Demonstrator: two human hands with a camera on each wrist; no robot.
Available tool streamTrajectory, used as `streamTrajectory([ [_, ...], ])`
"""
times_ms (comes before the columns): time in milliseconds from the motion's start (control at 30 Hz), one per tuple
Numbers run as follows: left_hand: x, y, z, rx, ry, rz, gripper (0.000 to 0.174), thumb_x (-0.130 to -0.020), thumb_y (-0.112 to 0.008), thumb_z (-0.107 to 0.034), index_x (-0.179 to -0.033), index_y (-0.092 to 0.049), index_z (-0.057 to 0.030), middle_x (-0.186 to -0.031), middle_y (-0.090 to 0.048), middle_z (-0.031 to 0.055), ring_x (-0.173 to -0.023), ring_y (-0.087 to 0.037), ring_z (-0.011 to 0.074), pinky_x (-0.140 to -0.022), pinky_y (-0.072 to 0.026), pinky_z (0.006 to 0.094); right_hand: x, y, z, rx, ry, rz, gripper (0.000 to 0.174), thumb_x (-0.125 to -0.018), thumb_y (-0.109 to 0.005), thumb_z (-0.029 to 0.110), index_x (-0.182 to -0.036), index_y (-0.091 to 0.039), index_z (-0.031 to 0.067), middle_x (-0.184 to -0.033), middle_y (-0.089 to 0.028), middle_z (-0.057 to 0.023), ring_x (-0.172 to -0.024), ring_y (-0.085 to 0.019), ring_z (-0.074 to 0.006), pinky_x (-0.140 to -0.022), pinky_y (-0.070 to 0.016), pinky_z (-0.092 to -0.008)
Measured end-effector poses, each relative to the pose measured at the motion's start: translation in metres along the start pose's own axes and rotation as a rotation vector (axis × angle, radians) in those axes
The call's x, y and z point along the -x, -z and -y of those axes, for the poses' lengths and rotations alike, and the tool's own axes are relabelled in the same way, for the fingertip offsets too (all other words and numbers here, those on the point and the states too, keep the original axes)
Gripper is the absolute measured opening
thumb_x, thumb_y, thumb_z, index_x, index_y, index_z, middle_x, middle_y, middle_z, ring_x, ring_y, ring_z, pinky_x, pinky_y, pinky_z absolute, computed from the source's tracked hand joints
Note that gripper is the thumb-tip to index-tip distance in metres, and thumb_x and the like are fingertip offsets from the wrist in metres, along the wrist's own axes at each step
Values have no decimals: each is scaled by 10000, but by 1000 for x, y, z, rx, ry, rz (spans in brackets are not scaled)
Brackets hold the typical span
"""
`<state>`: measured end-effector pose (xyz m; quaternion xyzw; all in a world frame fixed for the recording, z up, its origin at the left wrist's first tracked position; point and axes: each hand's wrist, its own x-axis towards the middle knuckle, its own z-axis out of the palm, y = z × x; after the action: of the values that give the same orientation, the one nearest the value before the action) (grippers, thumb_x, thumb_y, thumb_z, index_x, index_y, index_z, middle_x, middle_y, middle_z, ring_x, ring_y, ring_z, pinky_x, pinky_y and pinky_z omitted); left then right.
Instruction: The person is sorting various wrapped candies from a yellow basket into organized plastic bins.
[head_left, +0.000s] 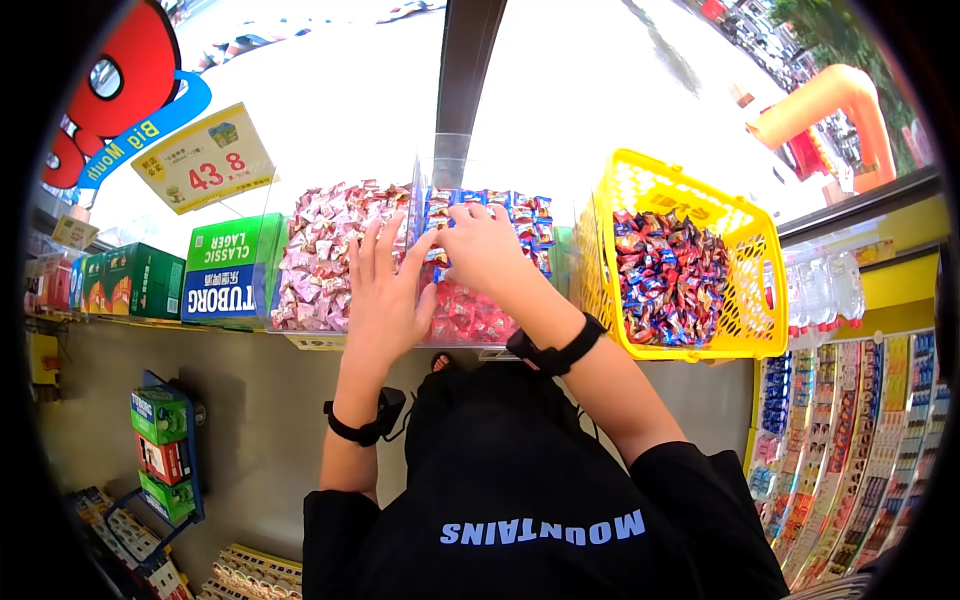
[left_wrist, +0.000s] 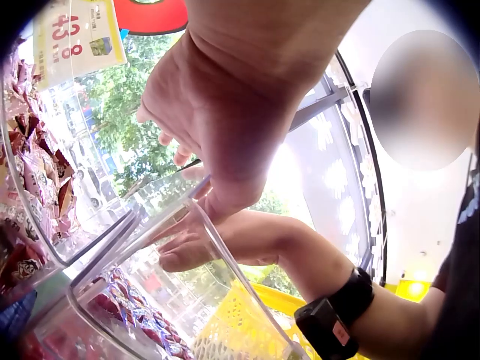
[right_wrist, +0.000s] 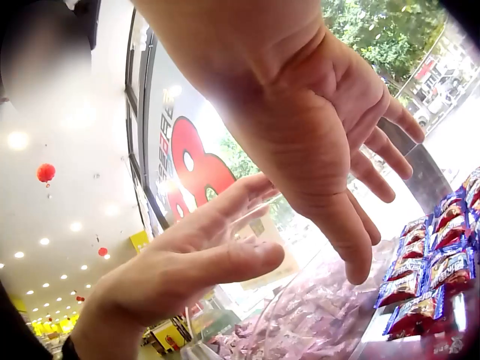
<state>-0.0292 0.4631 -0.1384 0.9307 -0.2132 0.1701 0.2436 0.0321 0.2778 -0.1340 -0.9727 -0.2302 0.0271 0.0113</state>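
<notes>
Side by side, both hands reach over clear plastic candy bins (right_wrist: 259, 330). My left hand (head_left: 388, 295) is above the pink-wrapped candies (head_left: 325, 250), near the clear divider, with its fingers extended and spread. Over the neighbouring bin is my right hand (head_left: 487, 245), its fingers loosely extended; nothing shows in its palm in the right wrist view. Beneath it lie blue-and-red packets (right_wrist: 424, 277) in neat rows, partly hidden by the hand in the head view. Red-wrapped candies (head_left: 468, 315) fill the near part of that bin.
A yellow basket (head_left: 593, 270) of mixed wrapped candies stands at the right. To the left are a green-and-blue beer carton (head_left: 232, 268) and a price sign (head_left: 205, 160). Water bottles (head_left: 825, 285) sit beyond the basket. A window lies behind the bins.
</notes>
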Motion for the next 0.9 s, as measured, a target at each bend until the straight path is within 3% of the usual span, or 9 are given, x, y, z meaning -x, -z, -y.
streamTrajectory([
  [200,2,1,-14,-164,28,10,701,-869,-812,-199,-1534,-591,-191,-1679,-396,164,-1591,-293,428,-1295,-190,689,80,36,6,-77,103,-343,293,-864,-823,261,-1102,-761,100,-1327,-659,-166,-1355,-576,-366,-1185,-389,-625],
  [267,5,6,-24,-253,-2,67,699,-864,-832,-228,-1523,-601,-196,-1681,-398,154,-1594,-294,419,-1297,-176,696,113,69,10,-151,98,-306,324,-891,-823,247,-1182,-749,125,-1477,-620,-154,-1409,-563,-366,-1230,-372,-597],
  [367,6,1,-47,-173,-69,148,687,-873,-844,-304,-1511,-612,-193,-1655,-457,144,-1599,-312,410,-1306,-151,696,153,94,0,-182,124,-405,382,-862,-853,207,-1221,-752,128,-1513,-611,-162,-1432,-557,-374,-1231,-381,-601],
  [433,4,-3,-56,-169,-127,206,707,-898,-831,-369,-1531,-594,-160,-1639,-495,143,-1599,-329,410,-1314,-151,674,172,102,-14,-180,61,-440,393,-857,-848,207,-1225,-746,111,-1511,-616,-172,-1425,-566,-371,-1232,-380,-598],
  [533,-5,-4,-67,-276,-48,239,751,-917,-813,-422,-1558,-569,-114,-1656,-480,153,-1599,-331,412,-1310,-180,663,197,98,-47,-136,-55,-498,404,-841,-861,192,-1219,-747,102,-1501,-625,-175,-1408,-580,-375,-1226,-393,-590],
  [633,-7,-12,-76,-225,-110,296,798,-948,-767,-506,-1573,-544,-62,-1670,-460,186,-1603,-325,427,-1294,-224,664,218,89,-77,-111,-170,-536,415,-828,-879,188,-1213,-754,96,-1505,-623,-172,-1404,-582,-381,-1217,-407,-585],
  [733,1,-37,-70,-199,-40,428,813,-987,-698,-576,-1578,-534,-41,-1680,-436,224,-1610,-306,451,-1280,-262,659,234,84,-102,-109,-238,-527,433,-826,-893,209,-1220,-762,85,-1511,-620,-175,-1397,-581,-392,-1210,-410,-588],
  [767,6,-45,-64,-247,-28,487,871,-1016,-616,-659,-1592,-504,-16,-1702,-385,279,-1606,-299,488,-1271,-274,661,239,81,-110,-108,-254,-520,435,-826,-894,211,-1222,-763,85,-1512,-619,-174,-1395,-581,-393,-1208,-411,-588],
  [900,-8,-44,-60,-211,163,797,1005,-1025,-487,-776,-1639,-410,15,-1724,-291,353,-1583,-323,529,-1271,-276,660,252,71,-136,-196,-307,-499,430,-834,-890,196,-1230,-765,85,-1509,-624,-174,-1392,-586,-389,-1205,-416,-583],
])
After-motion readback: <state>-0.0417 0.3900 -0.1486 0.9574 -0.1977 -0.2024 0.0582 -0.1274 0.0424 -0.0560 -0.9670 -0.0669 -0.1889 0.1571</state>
